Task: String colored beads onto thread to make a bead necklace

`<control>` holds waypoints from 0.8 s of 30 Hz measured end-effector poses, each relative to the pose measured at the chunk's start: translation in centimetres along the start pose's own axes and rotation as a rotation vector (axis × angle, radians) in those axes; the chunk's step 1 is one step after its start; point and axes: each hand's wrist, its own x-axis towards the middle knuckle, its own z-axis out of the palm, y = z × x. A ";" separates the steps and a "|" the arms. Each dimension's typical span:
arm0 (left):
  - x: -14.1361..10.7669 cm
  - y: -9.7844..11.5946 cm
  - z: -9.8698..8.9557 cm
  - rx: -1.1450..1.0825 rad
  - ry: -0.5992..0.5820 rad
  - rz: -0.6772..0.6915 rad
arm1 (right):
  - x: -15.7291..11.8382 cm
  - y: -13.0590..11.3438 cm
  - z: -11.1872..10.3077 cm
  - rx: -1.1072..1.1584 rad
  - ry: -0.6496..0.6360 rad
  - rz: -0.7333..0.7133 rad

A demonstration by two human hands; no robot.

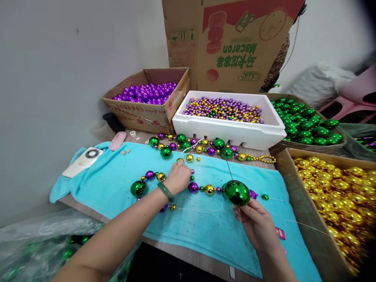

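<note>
A large shiny green bead (236, 192) is held up by my right hand (255, 219), and a thin needle-like rod (229, 170) rises from it. My left hand (178, 177), with a green bangle (166, 191) at the wrist, reaches down to the blue towel with bent fingers. Its fingertips are hidden, close to a partly covered gold bead. Just beyond lie another gold bead (189, 158) and a small gold bead (198, 159). Around my hands runs a bead strand with a green bead (138, 188), a purple bead (193, 187) and a gold bead (209, 189). Pale thread (202, 209) trails across the towel.
Finished-looking bead strands (219, 143) lie behind the towel (117, 172). Further back are a box of purple beads (138, 113) and a white foam box (226, 131) of small beads. Green beads (305, 125) and a carton of gold beads (311, 207) stand right. A white device (80, 164) lies left.
</note>
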 end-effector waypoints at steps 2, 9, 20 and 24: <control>0.0 0.3 0.5 -0.016 -0.003 0.004 | -0.1 0.1 -0.4 -0.008 -0.028 0.004; -0.1 0.5 -0.3 -0.249 0.128 -0.096 | -0.4 0.0 -1.0 -0.043 -0.010 -0.005; -5.2 3.3 -4.4 -2.256 0.195 -0.480 | -1.5 3.0 -0.9 -0.267 -0.095 -0.087; -5.7 3.3 -4.4 -2.294 0.228 -0.477 | -1.8 2.9 -1.1 -0.299 -0.099 -0.079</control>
